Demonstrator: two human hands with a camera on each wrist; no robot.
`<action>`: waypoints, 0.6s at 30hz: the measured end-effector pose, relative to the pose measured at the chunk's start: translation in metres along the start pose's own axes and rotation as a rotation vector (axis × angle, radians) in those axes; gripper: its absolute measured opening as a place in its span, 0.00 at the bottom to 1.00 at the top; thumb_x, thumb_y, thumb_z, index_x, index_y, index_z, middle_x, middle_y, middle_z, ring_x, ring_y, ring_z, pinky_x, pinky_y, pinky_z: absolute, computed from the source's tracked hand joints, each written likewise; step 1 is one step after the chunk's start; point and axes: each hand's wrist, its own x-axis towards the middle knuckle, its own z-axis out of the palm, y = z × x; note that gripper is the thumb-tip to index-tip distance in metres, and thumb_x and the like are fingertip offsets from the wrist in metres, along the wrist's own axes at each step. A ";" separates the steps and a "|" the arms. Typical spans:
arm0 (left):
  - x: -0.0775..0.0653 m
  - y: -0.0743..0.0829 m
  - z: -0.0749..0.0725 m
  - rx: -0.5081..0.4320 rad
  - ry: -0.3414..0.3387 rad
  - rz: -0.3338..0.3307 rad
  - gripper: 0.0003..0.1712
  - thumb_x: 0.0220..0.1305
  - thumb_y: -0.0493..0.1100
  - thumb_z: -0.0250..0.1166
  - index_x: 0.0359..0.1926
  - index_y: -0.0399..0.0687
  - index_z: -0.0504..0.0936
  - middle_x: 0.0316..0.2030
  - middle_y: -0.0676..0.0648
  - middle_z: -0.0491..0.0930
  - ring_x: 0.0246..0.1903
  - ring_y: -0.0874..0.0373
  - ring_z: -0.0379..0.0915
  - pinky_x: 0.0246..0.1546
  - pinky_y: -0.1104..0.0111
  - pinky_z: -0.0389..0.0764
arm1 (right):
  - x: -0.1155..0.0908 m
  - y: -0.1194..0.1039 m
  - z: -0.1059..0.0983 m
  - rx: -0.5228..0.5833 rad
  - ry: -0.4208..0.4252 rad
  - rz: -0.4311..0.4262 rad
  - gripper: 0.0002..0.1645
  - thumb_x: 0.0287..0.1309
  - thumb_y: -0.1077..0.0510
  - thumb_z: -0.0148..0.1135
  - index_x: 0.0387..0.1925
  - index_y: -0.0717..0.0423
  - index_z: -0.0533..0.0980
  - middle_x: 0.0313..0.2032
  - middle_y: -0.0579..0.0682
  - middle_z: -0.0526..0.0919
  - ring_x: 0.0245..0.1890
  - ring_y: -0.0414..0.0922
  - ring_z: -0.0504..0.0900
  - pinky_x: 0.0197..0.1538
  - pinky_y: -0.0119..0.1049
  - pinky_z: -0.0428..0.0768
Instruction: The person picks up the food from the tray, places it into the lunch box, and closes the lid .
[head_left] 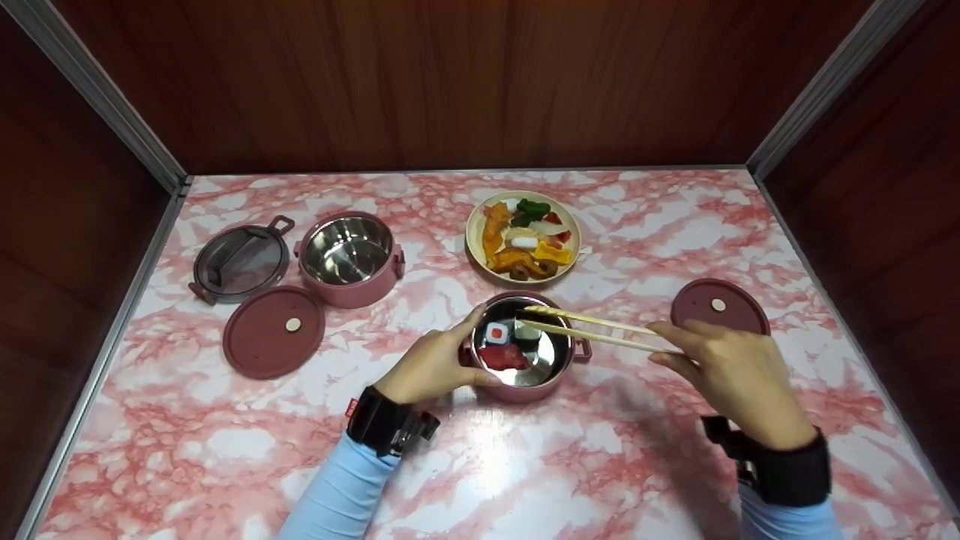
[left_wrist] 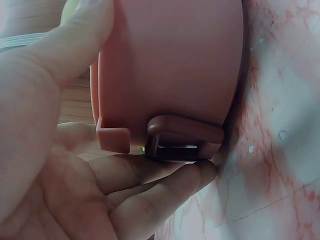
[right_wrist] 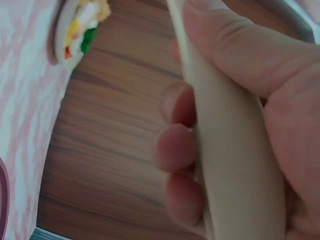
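Observation:
A pink pot [head_left: 517,390] with a shiny steel inside stands at the middle of the table. My left hand [head_left: 435,365] grips its left side, thumb near the rim and fingers by the brown side handle [left_wrist: 186,131]. My right hand [head_left: 739,375] holds beige tongs [head_left: 600,321], fingers curled round their broad body [right_wrist: 232,145] in the right wrist view. The tongs' tips reach inside the pot, at a dark-and-pale food block [head_left: 527,334]; whether they pinch it I cannot tell. Beside it lie a white sushi piece with a red centre [head_left: 496,333] and a red food piece [head_left: 502,357].
Behind the pot, a cream plate [head_left: 471,244] carries several toy-like foods. To the left are a second pink pot [head_left: 352,292] with a bare steel inside, a glass lid [head_left: 251,262] and a dark pink lid [head_left: 262,341]. Another dark pink lid [head_left: 697,300] lies partly behind my right hand.

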 end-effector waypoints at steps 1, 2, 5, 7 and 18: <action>0.000 0.000 0.000 0.001 0.001 -0.002 0.66 0.46 0.68 0.75 0.79 0.55 0.50 0.56 0.36 0.79 0.52 0.47 0.77 0.55 0.58 0.74 | 0.002 -0.001 0.003 -0.011 0.005 -0.017 0.23 0.50 0.48 0.75 0.50 0.46 0.85 0.28 0.45 0.83 0.16 0.44 0.76 0.14 0.40 0.68; 0.000 -0.001 0.000 0.004 0.002 -0.003 0.66 0.46 0.68 0.75 0.79 0.55 0.50 0.56 0.36 0.79 0.51 0.47 0.77 0.55 0.58 0.74 | 0.004 -0.002 0.007 -0.020 0.014 -0.035 0.23 0.51 0.48 0.74 0.50 0.46 0.85 0.27 0.45 0.82 0.15 0.44 0.75 0.14 0.39 0.67; 0.000 -0.001 0.000 0.010 0.002 -0.010 0.66 0.45 0.69 0.75 0.79 0.57 0.50 0.56 0.36 0.79 0.51 0.47 0.77 0.55 0.58 0.74 | 0.013 -0.004 0.016 -0.036 0.038 -0.082 0.21 0.54 0.48 0.73 0.50 0.47 0.84 0.25 0.46 0.80 0.15 0.45 0.75 0.14 0.39 0.67; 0.001 -0.002 0.001 0.011 0.000 -0.016 0.66 0.45 0.69 0.75 0.79 0.57 0.50 0.56 0.36 0.79 0.51 0.47 0.77 0.55 0.58 0.74 | 0.019 -0.005 0.021 -0.032 0.063 -0.112 0.19 0.59 0.45 0.68 0.49 0.48 0.84 0.24 0.46 0.79 0.15 0.46 0.75 0.14 0.40 0.67; 0.001 0.000 -0.001 -0.003 -0.009 -0.015 0.67 0.44 0.68 0.76 0.79 0.58 0.49 0.58 0.35 0.78 0.52 0.46 0.77 0.56 0.58 0.74 | 0.052 -0.003 0.024 -0.070 0.012 -0.248 0.22 0.50 0.50 0.73 0.48 0.51 0.84 0.26 0.47 0.79 0.20 0.49 0.77 0.22 0.43 0.72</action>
